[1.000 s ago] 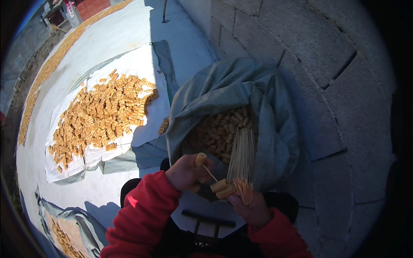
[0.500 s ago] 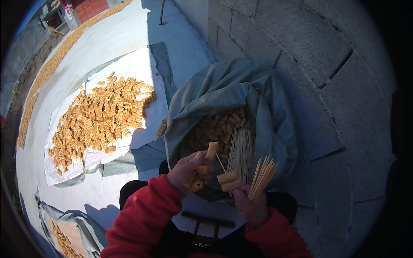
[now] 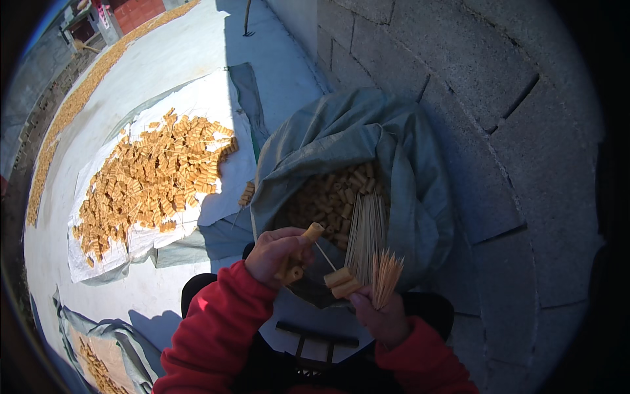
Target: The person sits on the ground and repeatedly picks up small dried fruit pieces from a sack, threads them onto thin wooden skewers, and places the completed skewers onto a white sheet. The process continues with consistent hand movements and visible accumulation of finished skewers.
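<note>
My left hand (image 3: 266, 258) is closed around several short tan tubes. One tube (image 3: 313, 232) sticks up between its thumb and fingers. In my right hand (image 3: 385, 320) is a fanned bundle of pointed bamboo skewers (image 3: 386, 274). Beside the thumb, two tan tubes (image 3: 342, 282) lie side by side on a single skewer (image 3: 324, 255). That skewer's tip reaches the upright tube in my left hand; whether it has gone in, I cannot make out. Just beyond both hands gapes a grey-green woven sack (image 3: 423, 177), holding loose tubes (image 3: 331, 207) and a sheaf of long skewers (image 3: 367, 230).
Left of the sack, a heap of skewered tan pieces (image 3: 154, 174) covers a white sheet (image 3: 220, 203) in sunlight. A grey block wall (image 3: 492, 184) rises on the right. Low between my legs is a dark stool frame (image 3: 318, 335). Another sheet (image 3: 131, 338) lies lower left.
My left hand has shifted slightly left, and its top tube has tilted to the right. The skewer bundle in my right hand has turned more upright, and the two skewered tubes have moved slightly left.
</note>
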`<state>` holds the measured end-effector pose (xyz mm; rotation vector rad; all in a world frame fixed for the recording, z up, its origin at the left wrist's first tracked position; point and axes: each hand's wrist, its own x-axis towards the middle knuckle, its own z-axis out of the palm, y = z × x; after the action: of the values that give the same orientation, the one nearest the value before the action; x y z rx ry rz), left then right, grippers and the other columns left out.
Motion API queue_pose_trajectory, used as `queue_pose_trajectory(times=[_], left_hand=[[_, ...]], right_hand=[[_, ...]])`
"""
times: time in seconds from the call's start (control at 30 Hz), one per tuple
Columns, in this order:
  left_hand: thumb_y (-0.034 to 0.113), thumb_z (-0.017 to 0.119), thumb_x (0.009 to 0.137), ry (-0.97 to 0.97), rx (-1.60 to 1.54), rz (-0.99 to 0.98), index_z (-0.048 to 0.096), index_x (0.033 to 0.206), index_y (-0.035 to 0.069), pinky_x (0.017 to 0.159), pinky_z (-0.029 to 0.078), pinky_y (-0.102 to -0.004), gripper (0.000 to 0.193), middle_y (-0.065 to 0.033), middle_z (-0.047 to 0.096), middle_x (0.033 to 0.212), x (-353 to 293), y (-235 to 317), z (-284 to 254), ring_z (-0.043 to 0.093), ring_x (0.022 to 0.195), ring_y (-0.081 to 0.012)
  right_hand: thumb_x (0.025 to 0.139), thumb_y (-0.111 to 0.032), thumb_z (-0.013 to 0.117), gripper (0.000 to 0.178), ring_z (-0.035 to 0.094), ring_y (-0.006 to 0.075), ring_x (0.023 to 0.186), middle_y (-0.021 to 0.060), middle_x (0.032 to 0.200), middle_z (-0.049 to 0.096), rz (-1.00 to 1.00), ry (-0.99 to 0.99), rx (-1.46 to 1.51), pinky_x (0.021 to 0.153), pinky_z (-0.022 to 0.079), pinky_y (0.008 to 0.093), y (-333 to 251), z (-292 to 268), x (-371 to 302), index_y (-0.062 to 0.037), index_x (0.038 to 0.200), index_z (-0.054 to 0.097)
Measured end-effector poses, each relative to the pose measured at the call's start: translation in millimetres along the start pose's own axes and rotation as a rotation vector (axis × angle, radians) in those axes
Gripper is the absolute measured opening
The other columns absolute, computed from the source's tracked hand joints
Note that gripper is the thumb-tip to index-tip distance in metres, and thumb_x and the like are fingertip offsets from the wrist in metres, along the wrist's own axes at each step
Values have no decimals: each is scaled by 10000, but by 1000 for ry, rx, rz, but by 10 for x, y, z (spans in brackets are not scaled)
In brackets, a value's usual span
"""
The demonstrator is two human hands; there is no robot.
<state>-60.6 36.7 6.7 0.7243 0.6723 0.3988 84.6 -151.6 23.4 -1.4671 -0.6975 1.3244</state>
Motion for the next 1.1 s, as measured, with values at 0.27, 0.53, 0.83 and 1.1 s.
queue_pose_trajectory(times=[0.27,0.53,0.83,1.1], left_hand=[[176,598,811,45,429,-49,641,905,-16,574,421,-218,218,-25,572,690,-65,87,70,524,640,-71],[262,600,858,-193,747,57,645,921,-6,591,452,-245,279,-30,577,694,-62,-149,138,524,649,-76],[207,413,915,12,-277,-40,495,947,72,576,435,-291,160,-84,549,835,76,-198,41,539,693,-199],[114,336,924,76,199,307,461,1010,48,636,453,-261,166,-81,537,857,109,-288,25,532,714,-149]], right_hand=[[890,-72,527,220,604,132,829,83,918,630,-183,57,-156,751,467,244,152,73,16,15,1087,571],[912,-91,491,165,490,52,625,-1,717,541,29,84,20,561,395,214,78,95,0,2,1004,592],[903,-97,519,155,452,44,579,-24,652,515,60,49,-1,524,368,201,-10,-15,21,-15,994,613],[909,-111,518,163,437,34,593,-33,680,509,47,-62,8,535,361,197,-4,14,23,-8,1000,606]])
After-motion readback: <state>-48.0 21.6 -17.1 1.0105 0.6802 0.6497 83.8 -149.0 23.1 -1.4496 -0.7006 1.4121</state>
